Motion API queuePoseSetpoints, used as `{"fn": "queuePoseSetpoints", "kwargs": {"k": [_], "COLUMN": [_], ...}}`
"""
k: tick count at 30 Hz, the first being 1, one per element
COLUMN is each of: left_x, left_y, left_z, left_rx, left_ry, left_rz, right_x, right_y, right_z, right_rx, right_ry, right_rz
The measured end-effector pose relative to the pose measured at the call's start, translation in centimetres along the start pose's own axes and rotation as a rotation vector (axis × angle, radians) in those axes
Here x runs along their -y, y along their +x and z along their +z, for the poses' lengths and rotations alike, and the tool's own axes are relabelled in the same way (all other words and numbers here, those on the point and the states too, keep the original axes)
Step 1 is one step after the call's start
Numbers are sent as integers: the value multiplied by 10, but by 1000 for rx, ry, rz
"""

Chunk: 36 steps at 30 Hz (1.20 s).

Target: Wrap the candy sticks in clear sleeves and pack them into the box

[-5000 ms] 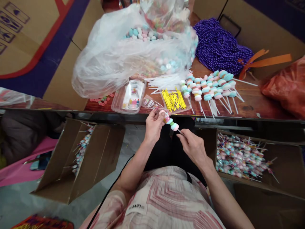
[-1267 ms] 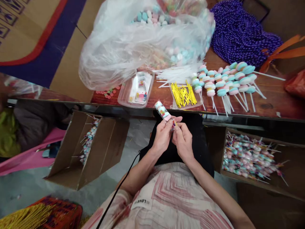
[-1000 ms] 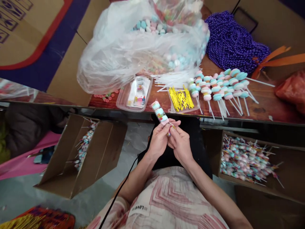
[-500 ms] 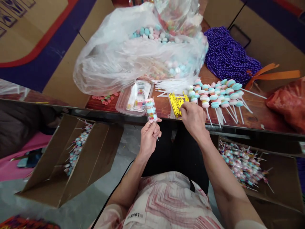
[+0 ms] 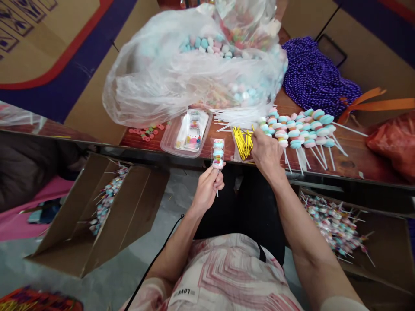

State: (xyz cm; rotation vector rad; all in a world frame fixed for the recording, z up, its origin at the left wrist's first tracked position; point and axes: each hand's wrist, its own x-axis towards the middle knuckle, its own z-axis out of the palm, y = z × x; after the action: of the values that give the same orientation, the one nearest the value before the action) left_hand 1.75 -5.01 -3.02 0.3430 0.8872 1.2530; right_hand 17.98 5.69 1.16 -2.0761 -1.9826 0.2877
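In my left hand (image 5: 209, 185) is a marshmallow skewer (image 5: 218, 153) in a clear printed wrapper, held upright by its lower end with thumb and fingers closed round it. Its white stick pokes out below. My right hand (image 5: 267, 149) is at the right side of a small tray of yellow twist ties (image 5: 242, 143), fingers bent down and closed among the ties. The fingertips are partly hidden, so I cannot make out what they pinch. Beside that hand lie several unwrapped marshmallow skewers (image 5: 296, 129) in rows. A plastic tub (image 5: 167, 140) holds flat printed wrappers (image 5: 194, 129).
A big clear bag (image 5: 145, 82) of marshmallows covers the back of the table. White sticks (image 5: 240, 116) lie before it, red gummy rings (image 5: 147, 131) to the left. Purple cord (image 5: 317, 73) and a red bag (image 5: 394, 144) stand right. Cardboard boxes (image 5: 129, 216) below hold wrapped skewers (image 5: 335, 224).
My left hand has shifted slightly right and turned the wrapped skewer more upright, away from the tub. My right hand stays at the yellow ties, a little further right in view.
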Motion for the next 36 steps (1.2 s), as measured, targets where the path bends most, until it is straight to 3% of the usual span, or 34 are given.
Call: {"fn": "queuePoseSetpoints", "kwargs": {"k": [3,6,8,12,16,22,29,32,36], "left_x": [4,8,10,19,28,35,31,28,19], "left_y": [2,5,6,4,-2,-7,-9,-7,-5], "left_z": [4,9,12,17,19,21,22,28,36], "left_rx": [-26,-26,-3,10,38,0,77,59,101], "left_ry": [22,33,46,153,312,288,312,248,83], "left_rz": [69,123,125,111,142,200,198,87,-280], "right_x": [-8,-8,-5,0,-3,3,0,-8,-21], "right_y": [-20,-56,-80,-107,-110,-112,-120,-125,-130], "right_z": [-4,-2,5,23,27,26,39,38,29], "right_rx": [-109,86,227,236,176,114,55,64,94], "right_ry": [474,926,1074,1264,1313,1309,1272,1228,1265], "right_rz": [-72,-76,-35,161,212,215,191,118,41]}}
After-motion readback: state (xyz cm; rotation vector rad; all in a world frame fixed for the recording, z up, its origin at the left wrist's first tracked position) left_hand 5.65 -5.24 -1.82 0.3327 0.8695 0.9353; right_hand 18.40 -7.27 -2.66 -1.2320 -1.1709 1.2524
